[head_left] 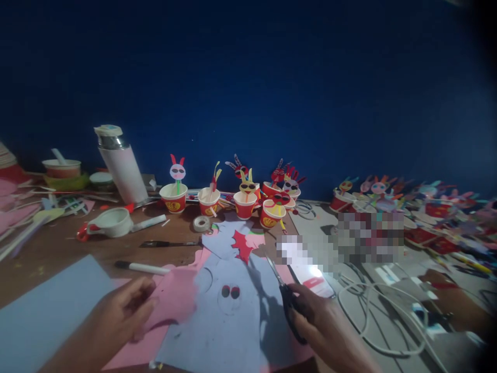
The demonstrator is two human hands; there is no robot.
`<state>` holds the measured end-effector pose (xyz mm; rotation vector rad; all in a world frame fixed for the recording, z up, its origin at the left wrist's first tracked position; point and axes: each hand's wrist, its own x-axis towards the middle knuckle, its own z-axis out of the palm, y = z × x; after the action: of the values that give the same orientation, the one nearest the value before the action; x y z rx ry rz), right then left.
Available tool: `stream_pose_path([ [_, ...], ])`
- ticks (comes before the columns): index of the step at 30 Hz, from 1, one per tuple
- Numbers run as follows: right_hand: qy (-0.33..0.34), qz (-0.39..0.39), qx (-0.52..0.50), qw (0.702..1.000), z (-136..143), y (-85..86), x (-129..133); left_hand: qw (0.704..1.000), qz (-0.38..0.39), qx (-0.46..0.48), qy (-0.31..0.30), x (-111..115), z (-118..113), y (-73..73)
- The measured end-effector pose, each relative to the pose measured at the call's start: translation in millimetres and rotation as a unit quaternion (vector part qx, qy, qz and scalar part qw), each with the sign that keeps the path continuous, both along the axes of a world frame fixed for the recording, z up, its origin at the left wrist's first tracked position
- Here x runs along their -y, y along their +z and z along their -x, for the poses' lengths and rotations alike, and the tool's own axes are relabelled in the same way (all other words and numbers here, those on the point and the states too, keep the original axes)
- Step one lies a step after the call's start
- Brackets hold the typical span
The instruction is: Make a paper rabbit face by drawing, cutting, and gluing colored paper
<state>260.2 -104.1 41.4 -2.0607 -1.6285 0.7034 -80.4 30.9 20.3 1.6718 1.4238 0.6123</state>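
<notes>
My left hand (126,311) is closed on the edge of a piece of pink paper (178,298), which has curved cut edges. In my right hand (316,316) is a pair of black-handled scissors (287,300), blades pointing up and away from me. The scissors are above the right side of a pale bluish sheet (213,336) and apart from the pink paper. Two dark oval eyes (230,292) lie within a faint drawn circle on that sheet. A jagged red paper scrap (243,247) is just beyond it.
Red-and-white paper cups (174,199) with rabbit-faced sticks line the wall; more crowd the right. A white flask (124,173), tape roll (201,224), cutter knife (169,244) and marker (143,268) are left of centre. A phone (314,274) and coiled white cable (363,311) lie right.
</notes>
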Motion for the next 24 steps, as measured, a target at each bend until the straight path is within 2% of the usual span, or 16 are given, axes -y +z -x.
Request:
stream_pose_path([
  [3,-0.011,-0.046,-0.190,0.981,11,7.0,11,0.994,0.053,0.090,-0.013,5,-9,5.6],
  [5,0.000,-0.045,-0.335,0.941,23,14.1,9,0.985,0.064,0.162,0.006,10,-21,11.5],
  [7,0.063,-0.030,-0.432,0.899,37,21.5,-3,0.973,0.086,0.214,0.027,14,-38,21.3],
  [9,0.126,-0.029,-0.450,0.883,48,25.8,-22,0.960,0.113,0.254,0.031,16,-53,34.6],
  [11,0.143,-0.044,-0.456,0.878,58,25.1,-44,0.950,0.118,0.287,0.023,15,-66,48.1],
  [14,0.067,-0.122,-0.475,0.869,72,18.3,-73,0.948,0.080,0.306,0.028,8,-77,59.7],
  [17,-0.003,-0.143,-0.489,0.860,84,15.5,-91,0.947,0.033,0.320,0.019,1,-82,58.2],
  [20,-0.012,-0.109,-0.472,0.875,91,19.2,-98,0.949,-0.012,0.316,0.016,-3,-82,51.5],
  [24,-0.055,-0.172,-0.433,0.883,90,18.7,-100,0.944,-0.021,0.327,0.028,-6,-77,44.8],
])
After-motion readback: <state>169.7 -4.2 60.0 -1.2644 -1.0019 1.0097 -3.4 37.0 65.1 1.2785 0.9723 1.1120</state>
